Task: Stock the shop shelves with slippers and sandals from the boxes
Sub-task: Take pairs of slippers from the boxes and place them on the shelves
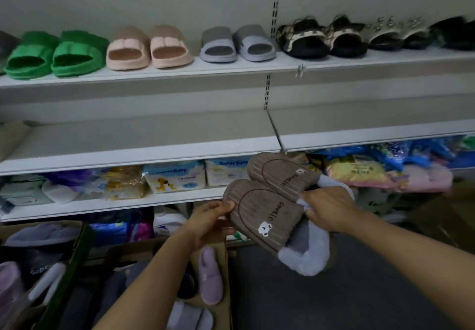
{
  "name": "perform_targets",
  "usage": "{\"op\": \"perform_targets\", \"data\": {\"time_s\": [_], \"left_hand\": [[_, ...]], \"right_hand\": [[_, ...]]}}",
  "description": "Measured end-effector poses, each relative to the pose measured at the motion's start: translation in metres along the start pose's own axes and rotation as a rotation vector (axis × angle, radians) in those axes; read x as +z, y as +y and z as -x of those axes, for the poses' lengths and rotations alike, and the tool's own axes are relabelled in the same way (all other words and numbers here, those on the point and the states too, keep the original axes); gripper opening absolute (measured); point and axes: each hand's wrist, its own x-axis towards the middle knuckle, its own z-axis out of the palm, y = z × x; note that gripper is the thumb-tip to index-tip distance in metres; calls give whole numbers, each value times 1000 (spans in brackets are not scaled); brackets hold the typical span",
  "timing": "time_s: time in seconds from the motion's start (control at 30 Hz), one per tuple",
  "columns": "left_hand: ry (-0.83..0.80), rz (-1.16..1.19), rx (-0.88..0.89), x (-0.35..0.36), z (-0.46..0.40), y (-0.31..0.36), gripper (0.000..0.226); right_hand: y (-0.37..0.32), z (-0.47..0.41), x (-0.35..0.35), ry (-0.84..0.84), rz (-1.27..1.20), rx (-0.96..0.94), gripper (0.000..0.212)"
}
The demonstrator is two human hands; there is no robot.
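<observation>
While the empty middle shelf (144, 147) waits above, I hold the brown fleece-lined slippers (270, 206) before it: right hand (331, 207) curled round the heels, left hand (210, 220) pinching a toe (soft, light, floppy; soles give firmest purchase).

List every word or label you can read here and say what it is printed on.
"cookie": on the nearer brown slipper, beside a bear face.
"cookie": on the farther brown slipper, partly legible.
"Daddy Baby": on the white nappy pack.
"...Baby": on the pack to its left; first word blurred.
"Supe...": on a dark item in the box, cut off.
Other packaging: too blurred.
</observation>
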Motion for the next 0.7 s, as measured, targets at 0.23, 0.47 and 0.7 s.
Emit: {"op": "perform_targets", "data": {"time_s": [0.23,0.47,0.7], "left_hand": [[80,-106,84,47,-45,33,21],[193,-286,244,64,-129,95,30],[187,-360,281,68,-215,145,47]], "right_hand": [[69,-7,-15,108,17,-63,20],[135,-83,-25,70,169,-86,16],[177,-195,-44,111,-181,-261,21]]}}
